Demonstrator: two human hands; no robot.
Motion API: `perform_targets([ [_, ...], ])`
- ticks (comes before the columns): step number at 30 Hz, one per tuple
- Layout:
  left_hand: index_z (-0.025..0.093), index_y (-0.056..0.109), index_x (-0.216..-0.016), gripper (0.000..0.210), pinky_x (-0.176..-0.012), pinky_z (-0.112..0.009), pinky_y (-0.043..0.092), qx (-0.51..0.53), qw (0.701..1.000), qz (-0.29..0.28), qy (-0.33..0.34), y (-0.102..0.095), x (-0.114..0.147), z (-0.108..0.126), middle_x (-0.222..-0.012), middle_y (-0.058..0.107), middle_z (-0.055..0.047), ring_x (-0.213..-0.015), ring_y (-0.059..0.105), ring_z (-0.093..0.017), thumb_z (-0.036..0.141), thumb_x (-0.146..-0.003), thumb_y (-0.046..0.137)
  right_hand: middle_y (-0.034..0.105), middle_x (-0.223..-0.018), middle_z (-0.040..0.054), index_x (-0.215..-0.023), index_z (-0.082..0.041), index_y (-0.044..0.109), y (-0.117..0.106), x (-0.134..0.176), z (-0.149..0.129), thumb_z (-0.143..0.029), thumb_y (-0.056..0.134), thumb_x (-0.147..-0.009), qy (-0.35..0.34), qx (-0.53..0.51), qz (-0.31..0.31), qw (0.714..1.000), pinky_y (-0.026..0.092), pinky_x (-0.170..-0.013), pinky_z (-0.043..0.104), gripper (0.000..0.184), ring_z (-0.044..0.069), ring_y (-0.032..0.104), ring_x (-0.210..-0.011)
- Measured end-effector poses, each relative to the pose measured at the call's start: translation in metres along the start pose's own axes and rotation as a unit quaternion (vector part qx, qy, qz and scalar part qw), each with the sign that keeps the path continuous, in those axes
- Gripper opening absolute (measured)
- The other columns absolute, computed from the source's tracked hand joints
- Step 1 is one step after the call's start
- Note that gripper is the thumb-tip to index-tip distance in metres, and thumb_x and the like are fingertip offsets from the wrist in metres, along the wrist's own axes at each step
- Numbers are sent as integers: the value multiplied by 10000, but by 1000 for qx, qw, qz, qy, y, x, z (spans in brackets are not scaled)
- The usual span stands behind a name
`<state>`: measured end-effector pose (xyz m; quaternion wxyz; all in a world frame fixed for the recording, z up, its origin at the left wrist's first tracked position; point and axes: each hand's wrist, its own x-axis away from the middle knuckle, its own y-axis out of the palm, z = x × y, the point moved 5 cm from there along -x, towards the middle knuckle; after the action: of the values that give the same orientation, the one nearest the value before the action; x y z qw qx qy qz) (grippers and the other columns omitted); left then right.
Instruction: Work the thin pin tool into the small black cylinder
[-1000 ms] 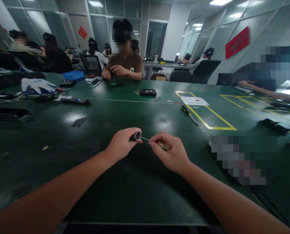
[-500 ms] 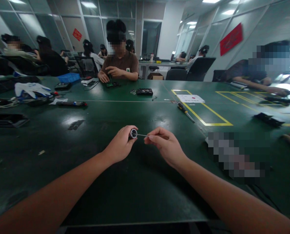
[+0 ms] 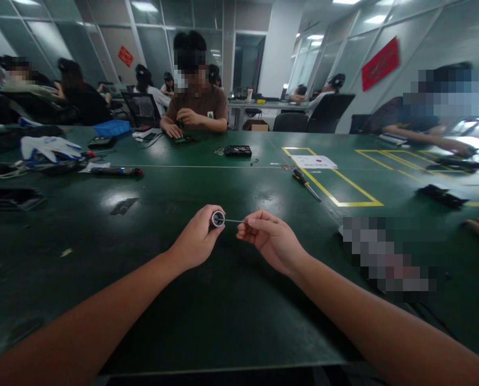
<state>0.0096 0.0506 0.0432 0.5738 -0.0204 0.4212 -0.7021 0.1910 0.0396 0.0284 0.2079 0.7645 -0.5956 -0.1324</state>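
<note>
The green worktable (image 3: 175, 332) spans the foreground; above it are the right hand (image 3: 269, 236) and the left hand (image 3: 197, 238); the left clamps a dark cylinder (image 3: 217, 219), its pale-rimmed open end facing the camera; the right pinches a thin screwdriver (image 3: 235, 221), whose metal shaft reaches that opening

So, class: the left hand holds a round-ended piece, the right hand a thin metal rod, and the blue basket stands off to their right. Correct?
Not quite: the head view shows the blue basket off to the left, not the right. The left hand does hold the round-ended piece, and the right hand the thin metal rod.
</note>
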Motion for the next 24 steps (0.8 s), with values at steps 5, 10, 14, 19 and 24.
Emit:
perform_targets([
  [5,198,551,-1107,171,-926,-387,485,-15,1000,13,21,-2,-1,3,-1059,624,-58,-1004,598,-217,146,-945,544,731,-743,14,-775,-194,687,-2,-1,-2,-245,773,-765,19,-29,0,999,568,-800,355,101,157,669,-697],
  [10,204,557,-1100,166,-938,-405,476,-36,999,9,21,-1,-1,2,-1063,630,-60,-1016,598,-225,141,-947,540,743,-747,13,-778,-205,702,-2,4,-14,-239,779,-781,-67,47,13,997,559,-773,351,85,169,689,-719],
  [14,203,556,-1091,150,-933,-402,466,-50,998,12,31,-1,-1,2,-1057,625,-54,-1015,592,-222,144,-954,541,751,-754,3,-795,-208,722,2,8,-18,-238,793,-784,-103,112,14,988,556,-780,341,78,166,705,-734],
  [19,200,553,-1099,161,-928,-400,452,-64,997,12,45,-1,-1,3,-1050,618,-52,-1013,576,-220,128,-955,539,761,-777,8,-799,-214,721,3,9,-18,-264,800,-786,-114,140,17,983,570,-800,357,94,170,712,-744],
  [24,204,542,-1103,183,-937,-416,457,-81,995,13,52,-1,-1,4,-1038,622,-58,-998,578,-228,116,-943,543,768,-802,20,-815,-214,711,1,8,-14,-278,800,-795,-111,152,21,982,571,-821,369,112,176,717,-764],
])
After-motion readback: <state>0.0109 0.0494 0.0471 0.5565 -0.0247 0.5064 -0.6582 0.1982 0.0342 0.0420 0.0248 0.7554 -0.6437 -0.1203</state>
